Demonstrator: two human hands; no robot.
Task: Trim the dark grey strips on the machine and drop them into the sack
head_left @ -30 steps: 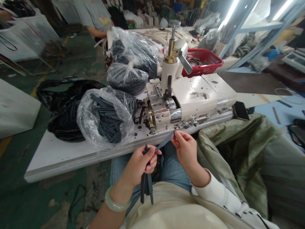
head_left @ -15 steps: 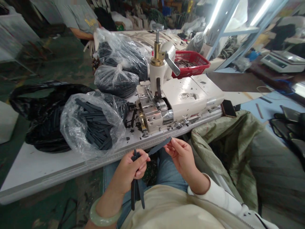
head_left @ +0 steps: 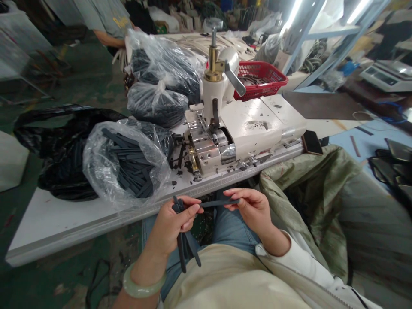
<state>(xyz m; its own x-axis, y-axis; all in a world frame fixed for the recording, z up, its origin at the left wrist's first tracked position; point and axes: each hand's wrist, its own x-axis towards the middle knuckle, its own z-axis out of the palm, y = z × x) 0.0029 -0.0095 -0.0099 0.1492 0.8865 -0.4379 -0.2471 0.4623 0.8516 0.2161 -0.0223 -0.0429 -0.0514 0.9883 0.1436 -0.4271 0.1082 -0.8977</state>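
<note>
Here's a slate-grey strip, flat, narrow and rubbery-looking, drawn out nearly level, its far end pinched in the right hand and its near end running into the left hand. And look at that bunch of matching strips, clamped in the left fist: short ends poke up above the knuckles, while the long tails dangle down, splaying apart (two or three of them, hard to count) — all loose, none tied.
</note>
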